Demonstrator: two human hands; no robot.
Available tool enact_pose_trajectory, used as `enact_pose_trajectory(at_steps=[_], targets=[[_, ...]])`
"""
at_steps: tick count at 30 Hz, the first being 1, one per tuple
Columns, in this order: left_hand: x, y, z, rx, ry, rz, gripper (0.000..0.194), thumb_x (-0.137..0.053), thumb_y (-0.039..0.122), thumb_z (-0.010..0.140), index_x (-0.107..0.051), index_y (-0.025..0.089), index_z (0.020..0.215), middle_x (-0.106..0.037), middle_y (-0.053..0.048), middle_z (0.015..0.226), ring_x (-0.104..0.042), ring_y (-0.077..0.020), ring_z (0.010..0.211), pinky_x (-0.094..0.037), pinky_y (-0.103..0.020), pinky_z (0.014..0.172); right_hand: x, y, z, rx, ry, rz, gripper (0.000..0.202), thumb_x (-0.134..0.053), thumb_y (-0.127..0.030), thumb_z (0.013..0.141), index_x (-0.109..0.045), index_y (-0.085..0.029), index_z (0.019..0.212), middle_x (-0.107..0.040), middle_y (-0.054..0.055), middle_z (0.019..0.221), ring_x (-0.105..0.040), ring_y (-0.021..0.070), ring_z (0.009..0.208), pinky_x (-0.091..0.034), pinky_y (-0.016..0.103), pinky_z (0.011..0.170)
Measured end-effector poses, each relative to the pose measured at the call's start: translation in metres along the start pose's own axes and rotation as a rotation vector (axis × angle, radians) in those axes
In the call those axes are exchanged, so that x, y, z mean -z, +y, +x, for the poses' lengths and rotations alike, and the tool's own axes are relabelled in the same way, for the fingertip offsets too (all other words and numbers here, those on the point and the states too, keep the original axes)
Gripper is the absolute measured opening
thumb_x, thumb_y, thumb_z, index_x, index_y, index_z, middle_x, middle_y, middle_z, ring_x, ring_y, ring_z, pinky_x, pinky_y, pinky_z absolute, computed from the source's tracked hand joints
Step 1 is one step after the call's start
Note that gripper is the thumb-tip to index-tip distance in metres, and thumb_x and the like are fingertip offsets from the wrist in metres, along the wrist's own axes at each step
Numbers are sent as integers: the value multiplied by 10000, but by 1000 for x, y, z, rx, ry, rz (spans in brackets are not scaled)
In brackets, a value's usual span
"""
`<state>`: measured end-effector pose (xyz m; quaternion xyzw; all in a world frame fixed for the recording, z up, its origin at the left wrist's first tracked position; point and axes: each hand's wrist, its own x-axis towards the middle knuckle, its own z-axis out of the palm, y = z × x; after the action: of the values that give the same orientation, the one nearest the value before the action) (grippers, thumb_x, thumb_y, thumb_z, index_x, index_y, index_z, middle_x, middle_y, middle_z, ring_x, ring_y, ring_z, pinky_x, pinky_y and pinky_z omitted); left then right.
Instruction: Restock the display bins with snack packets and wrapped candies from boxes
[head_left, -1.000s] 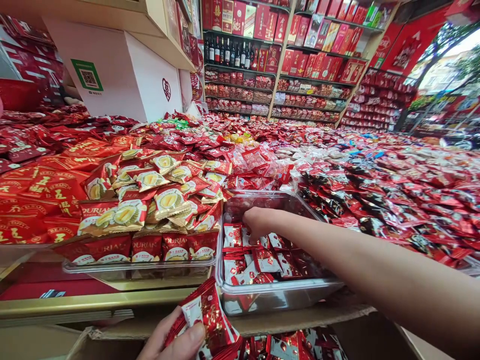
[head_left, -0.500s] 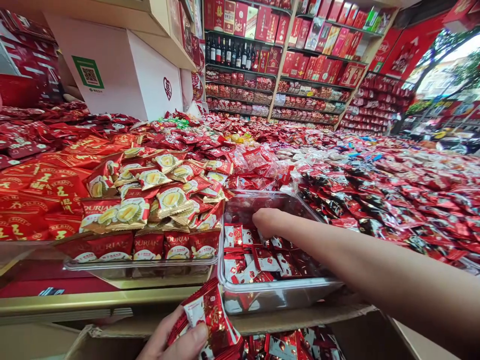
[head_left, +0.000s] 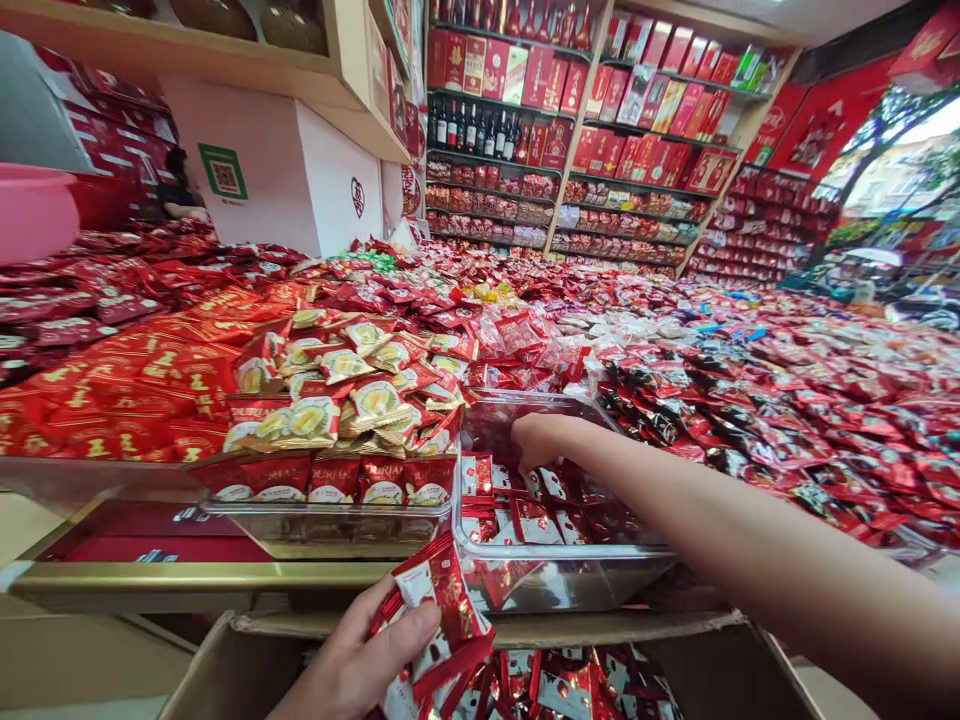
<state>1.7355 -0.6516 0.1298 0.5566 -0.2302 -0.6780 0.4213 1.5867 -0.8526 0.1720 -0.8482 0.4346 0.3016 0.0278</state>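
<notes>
Glossy red-and-white packets (head_left: pixel 444 612), printed in gold, sit clamped in the left hand (head_left: pixel 361 648) over a carton (head_left: pixel 724 672); the right hand (head_left: pixel 541 440) reaches into a clear bin (head_left: pixel 559 552), its grip too hidden to tell.

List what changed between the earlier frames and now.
Mainly the view: it swung left, so the scene sits further right in frame and more of the pink basin shows. The right hand shifted at most slightly inside the clear bin; whether it holds anything can't be told. No grab or release is visible. Unchanged: the left hand gripping red-and-white packets over the cardboard box.
</notes>
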Motion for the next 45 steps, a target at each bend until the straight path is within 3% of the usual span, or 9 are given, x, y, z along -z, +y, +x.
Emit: enact_pose_trajectory(at_steps=[7,11,16,22,28,33,36,39,45], targets=[[11,-3,4,-177,-171,96,449,-577,399,650,-524,135,1009,-484,55,363,-354,-48,246,-271,-130,258,26,-3,-35,-12,208,-47,285,-523,-267,631,-621,-119,854,-622,99,784,-560,192,682,-387,254,538],[10,-5,0,-232,-215,79,365,-559,374,675,-539,131,947,-503,49,400,-369,-44,274,-286,-134,289,33,-20,-96,55,570,74,221,-446,-280,711,-605,-139,769,-608,63,705,-533,145,622,-367,235,543],[5,-8,-6,-341,-278,-37,379,-659,289,582,-559,128,910,-628,-15,635,-559,-119,537,-421,-188,525,-12,-79,-154,294,593,641,249,-435,-355,746,-534,-208,921,-601,2,675,-516,92,541,-379,192,510],[8,-16,-10,-383,-200,28,429,-750,277,423,-615,141,807,-650,-21,680,-578,-155,645,-431,-217,618,-70,-126,-152,220,656,864,597,-533,-331,683,-273,-200,1204,-563,65,914,-531,166,755,-410,264,626],[10,-22,-8,-380,-336,-20,480,-735,322,454,-598,162,886,-658,-34,779,-583,-184,764,-435,-259,700,-66,-116,-156,294,621,1046,220,-558,-197,656,-463,-214,854,-579,1,773,-523,130,678,-412,235,591],[14,-11,-5,-401,-176,23,390,-720,297,499,-583,186,847,-631,46,618,-564,-95,600,-434,-177,607,-26,-68,-155,306,790,1335,265,-578,-295,675,-412,-197,856,-583,36,839,-549,135,749,-435,250,641],[12,-5,-7,-386,-125,75,349,-713,295,509,-580,186,812,-584,75,522,-514,-62,495,-423,-158,545,-10,-34,-126,162,700,1429,333,-608,-275,650,-399,-189,894,-585,37,789,-559,127,675,-444,242,573],[11,-6,-7,-360,-138,89,408,-723,326,476,-574,183,827,-605,65,575,-517,-62,526,-425,-155,564,-8,-15,-84,3,446,1407,331,-645,-166,597,-431,-167,850,-561,-4,648,-507,77,495,-400,194,435],[14,-10,-5,-331,-94,166,546,-726,378,436,-548,177,911,-639,30,694,-557,-112,647,-441,-194,621,-10,-24,-26,-45,-68,1245,219,-575,-39,622,-450,-142,768,-514,-53,514,-452,40,394,-389,163,402]])
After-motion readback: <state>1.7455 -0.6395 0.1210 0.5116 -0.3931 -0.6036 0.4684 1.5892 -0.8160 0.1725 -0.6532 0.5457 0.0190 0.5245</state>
